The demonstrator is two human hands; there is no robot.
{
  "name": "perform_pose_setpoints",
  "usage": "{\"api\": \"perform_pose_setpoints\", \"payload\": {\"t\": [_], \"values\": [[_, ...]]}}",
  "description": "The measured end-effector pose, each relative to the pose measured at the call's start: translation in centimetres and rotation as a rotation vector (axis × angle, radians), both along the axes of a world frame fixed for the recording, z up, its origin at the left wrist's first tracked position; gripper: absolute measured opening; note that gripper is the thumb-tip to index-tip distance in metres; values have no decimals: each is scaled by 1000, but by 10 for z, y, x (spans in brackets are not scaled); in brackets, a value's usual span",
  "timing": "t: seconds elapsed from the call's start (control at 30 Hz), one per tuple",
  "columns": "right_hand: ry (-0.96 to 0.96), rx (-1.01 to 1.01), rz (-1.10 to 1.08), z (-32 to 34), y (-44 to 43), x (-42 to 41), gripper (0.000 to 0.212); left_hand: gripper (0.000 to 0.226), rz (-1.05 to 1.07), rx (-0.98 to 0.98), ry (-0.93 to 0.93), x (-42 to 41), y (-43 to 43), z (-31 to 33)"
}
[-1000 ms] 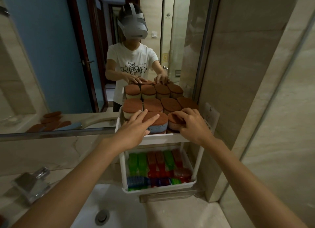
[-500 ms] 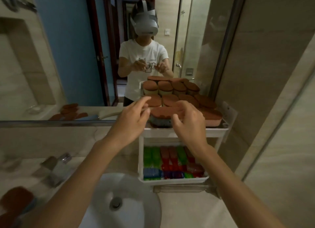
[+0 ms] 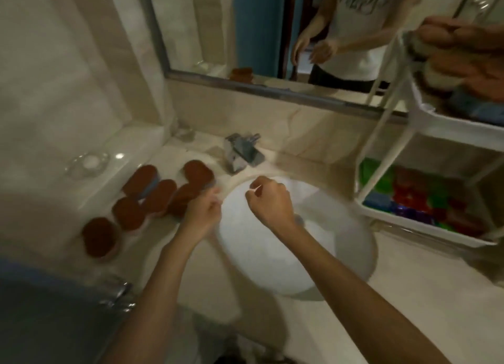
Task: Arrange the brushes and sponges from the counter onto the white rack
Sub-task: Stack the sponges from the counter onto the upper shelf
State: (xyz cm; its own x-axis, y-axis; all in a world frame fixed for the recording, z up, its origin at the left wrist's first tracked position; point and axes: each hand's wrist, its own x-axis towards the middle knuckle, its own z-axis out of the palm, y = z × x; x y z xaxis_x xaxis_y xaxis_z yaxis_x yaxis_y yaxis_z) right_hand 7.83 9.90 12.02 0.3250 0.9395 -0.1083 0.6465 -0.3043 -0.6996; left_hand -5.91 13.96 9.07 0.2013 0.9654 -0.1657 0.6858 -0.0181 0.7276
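Observation:
Several brown-topped sponges [image 3: 152,197] lie in a loose group on the counter left of the sink. My left hand [image 3: 203,213] hovers at the sink's left rim, beside the nearest sponge [image 3: 181,200], fingers loosely curled and empty. My right hand [image 3: 270,200] hangs over the basin, also loosely curled and holding nothing. The white rack [image 3: 425,124] stands at the right edge; its top tier is packed with brown sponges [image 3: 461,47], its lower tier with coloured brushes [image 3: 425,197]. The image is motion-blurred.
A white sink basin [image 3: 275,257] sits in the middle with a chrome faucet [image 3: 241,152] behind it. A glass dish [image 3: 88,163] rests at the counter's back left. A mirror [image 3: 272,31] runs along the wall. A dark blue surface [image 3: 49,317] fills the lower left.
Both hands left the rack's top tier and dropped down and left over the sink. My view swung left and down, bringing the sponges on the counter into sight.

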Motion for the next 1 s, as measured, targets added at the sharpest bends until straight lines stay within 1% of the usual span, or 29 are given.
{"api": "perform_pose_setpoints", "payload": {"t": [0.1, 0.17, 0.23, 0.3, 0.33, 0.43, 0.53, 0.63, 0.7, 0.77, 0.83, 0.9, 0.97, 1.0], "values": [[-22, -141, 166, -40, 13, -53, 37, 34, 87, -87, 55, -58, 5, -30], [-68, -209, 283, -63, 22, -82, 41, 38, 112, -126, 120, -92, 12, -42], [-128, -259, 375, -80, 31, -104, 45, 47, 115, -162, 157, -121, 20, -48], [-181, -293, 425, -91, 47, -127, 50, 58, 135, -195, 193, -148, 35, -55], [-210, -306, 439, -93, 53, -131, 53, 59, 139, -199, 231, -155, 42, -58], [-285, -337, 489, -100, 80, -148, 63, 53, 90, -191, 308, -169, 68, -68], [-327, -399, 504, -108, 101, -156, 68, 55, -9, -185, 357, -167, 93, -76], [-364, -469, 521, -116, 108, -154, 64, 59, -85, -170, 439, -159, 109, -84], [-354, -472, 517, -118, 106, -149, 62, 58, -143, -167, 528, -155, 114, -89], [-317, -447, 500, -118, 101, -142, 51, 52, -166, -148, 581, -152, 114, -93], [-281, -446, 477, -117, 95, -136, 37, 46, -173, -78, 622, -148, 110, -95], [-258, -432, 432, -116, 90, -132, 30, 43, -214, -50, 639, -144, 101, -94], [-252, -400, 365, -115, 87, -129, 36, 39, -247, -60, 583, -140, 92, -95], [-241, -393, 332, -116, 86, -127, 43, 37, -237, -57, 550, -140, 89, -95]]}}
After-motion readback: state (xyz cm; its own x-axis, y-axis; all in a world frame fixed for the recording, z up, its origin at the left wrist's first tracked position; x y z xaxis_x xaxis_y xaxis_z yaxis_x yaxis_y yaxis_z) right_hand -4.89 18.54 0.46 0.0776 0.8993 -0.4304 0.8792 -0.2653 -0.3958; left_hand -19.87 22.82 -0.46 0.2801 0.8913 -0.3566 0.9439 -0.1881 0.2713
